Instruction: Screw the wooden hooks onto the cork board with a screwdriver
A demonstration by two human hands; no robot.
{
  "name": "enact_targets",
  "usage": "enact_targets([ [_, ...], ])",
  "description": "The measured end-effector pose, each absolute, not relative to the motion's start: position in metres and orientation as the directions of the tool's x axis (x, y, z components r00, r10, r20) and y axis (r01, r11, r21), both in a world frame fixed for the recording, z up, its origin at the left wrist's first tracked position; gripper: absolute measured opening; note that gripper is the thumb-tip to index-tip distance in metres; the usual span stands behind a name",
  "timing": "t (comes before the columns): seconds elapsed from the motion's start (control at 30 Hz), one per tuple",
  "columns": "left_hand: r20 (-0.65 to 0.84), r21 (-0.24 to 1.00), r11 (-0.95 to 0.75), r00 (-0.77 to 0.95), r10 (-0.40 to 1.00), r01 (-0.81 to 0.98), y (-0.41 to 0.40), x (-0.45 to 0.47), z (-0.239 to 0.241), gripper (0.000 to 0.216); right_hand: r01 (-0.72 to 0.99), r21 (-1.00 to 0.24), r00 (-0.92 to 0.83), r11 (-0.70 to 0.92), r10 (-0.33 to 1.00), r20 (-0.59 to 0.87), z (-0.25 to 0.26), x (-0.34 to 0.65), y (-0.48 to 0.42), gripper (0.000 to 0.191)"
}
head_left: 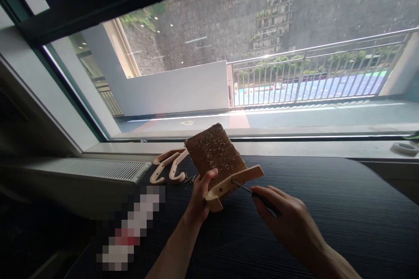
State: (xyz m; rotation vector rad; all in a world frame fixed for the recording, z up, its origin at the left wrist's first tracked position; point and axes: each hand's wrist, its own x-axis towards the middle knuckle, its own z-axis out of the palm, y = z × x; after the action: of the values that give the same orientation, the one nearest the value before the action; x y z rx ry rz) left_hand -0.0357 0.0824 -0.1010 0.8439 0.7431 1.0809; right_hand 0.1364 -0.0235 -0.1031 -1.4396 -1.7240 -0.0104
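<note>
My left hand (200, 194) grips the lower edge of a brown board (214, 152) pocked with small holes, holding it tilted above the dark ribbed table (343, 209). A light wooden hook (229, 184) lies against the board's lower edge, under my thumb. A thin screwdriver (252, 192) is held in my right hand (290, 218), fingers closed on its dark handle. Its tip meets the wooden hook near the middle.
Two more wooden hooks (168, 165) lie on the table's far left, with several small dark screws (190, 178) beside them. A white radiator grille (101, 169) runs along the left. A roll of tape (405, 147) sits on the window sill at right. A pixelated object (131, 229) lies at lower left.
</note>
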Motion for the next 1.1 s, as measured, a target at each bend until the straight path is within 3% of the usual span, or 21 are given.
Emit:
enact_targets([
  [0.13,-0.071,0.898,0.178,0.267,0.961,-0.402,0.081,-0.034,-0.103,0.03,0.85,-0.434,0.02,0.299,0.804,0.594,-0.105,0.137,-0.023,0.023],
  [0.4,-0.003,0.974,0.054,0.226,0.974,-0.222,0.083,-0.035,-0.111,0.033,0.94,-0.173,-0.144,0.293,0.804,0.577,-0.108,0.131,-0.025,0.028],
  [0.6,-0.012,0.978,0.06,0.232,0.973,-0.202,0.084,-0.035,-0.11,0.036,0.926,-0.117,-0.216,0.36,0.756,0.617,-0.106,0.129,-0.025,0.032],
  [0.77,0.0,0.99,0.034,0.242,0.97,-0.137,0.083,-0.037,-0.109,0.035,0.926,-0.158,-0.195,0.342,0.794,0.575,-0.109,0.132,-0.025,0.028],
  [1.0,0.019,0.994,0.01,0.264,0.964,-0.108,0.083,-0.037,-0.111,0.036,0.857,-0.449,0.001,0.254,0.87,0.493,-0.11,0.134,-0.022,0.028],
  [1.1,0.019,0.993,0.009,0.243,0.97,-0.115,0.084,-0.037,-0.113,0.035,0.842,-0.49,0.04,0.224,0.881,0.471,-0.107,0.134,-0.022,0.02],
])
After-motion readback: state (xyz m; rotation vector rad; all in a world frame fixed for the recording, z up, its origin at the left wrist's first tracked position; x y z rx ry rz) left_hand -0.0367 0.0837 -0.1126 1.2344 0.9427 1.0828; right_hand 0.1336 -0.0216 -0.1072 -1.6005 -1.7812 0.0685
